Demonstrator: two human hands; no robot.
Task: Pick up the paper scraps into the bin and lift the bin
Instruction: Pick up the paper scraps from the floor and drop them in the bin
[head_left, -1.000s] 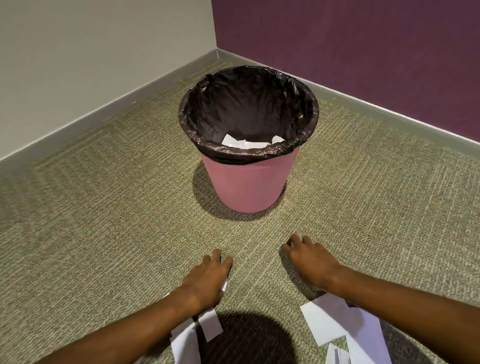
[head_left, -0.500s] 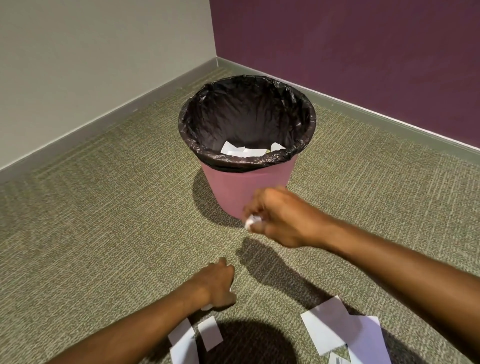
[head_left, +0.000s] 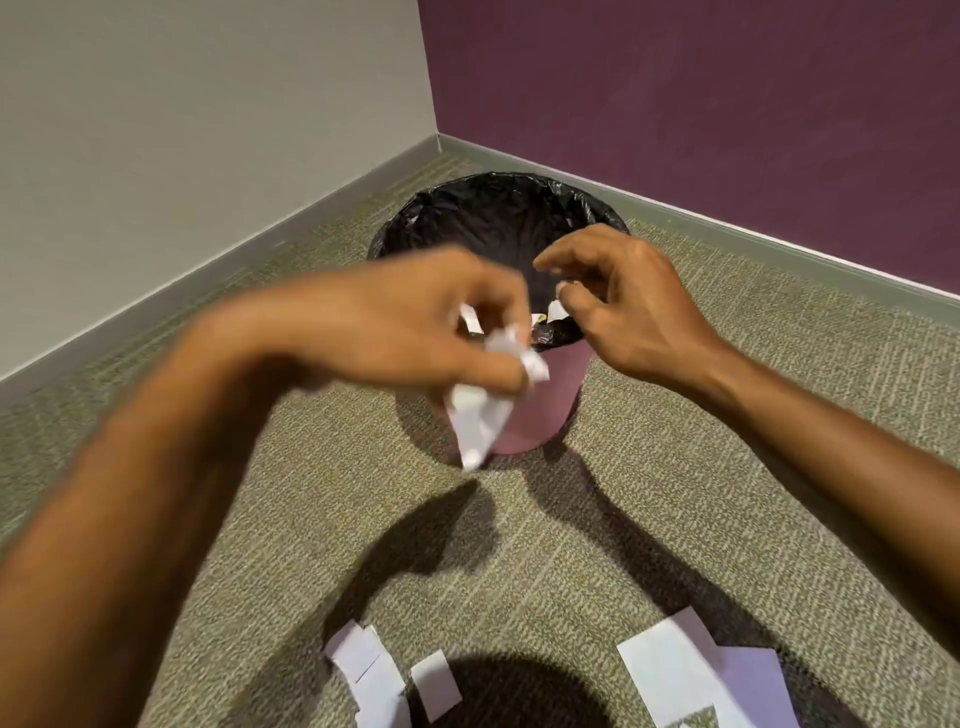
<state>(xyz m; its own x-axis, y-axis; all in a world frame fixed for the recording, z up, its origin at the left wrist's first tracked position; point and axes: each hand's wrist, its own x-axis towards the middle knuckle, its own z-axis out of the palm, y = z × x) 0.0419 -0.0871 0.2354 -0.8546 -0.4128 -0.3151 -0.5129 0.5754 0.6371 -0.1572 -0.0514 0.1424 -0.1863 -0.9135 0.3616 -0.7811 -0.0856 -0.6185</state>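
Observation:
A pink bin (head_left: 563, 384) with a black liner (head_left: 493, 208) stands on the carpet near the room's corner. My left hand (head_left: 395, 322) is raised in front of the bin and grips crumpled white paper scraps (head_left: 478, 415), which hang below its fingers. My right hand (head_left: 639, 312) hovers over the bin's near rim with thumb and fingers loosely apart. A small white scrap (head_left: 557, 310) shows just under its fingertips, inside the liner. More white scraps lie on the carpet near me, at the left (head_left: 369, 670) and at the right (head_left: 670, 670).
A grey wall (head_left: 208, 130) runs on the left and a purple wall (head_left: 701, 104) behind the bin, both with a grey baseboard. Green-grey carpet (head_left: 260, 493) covers the floor. My head's shadow falls between the two scrap groups.
Both hands rose from the floor toward the bin. The left hand lifted scraps off the carpet. The right hand carried a small scrap over the rim and its pinch has opened.

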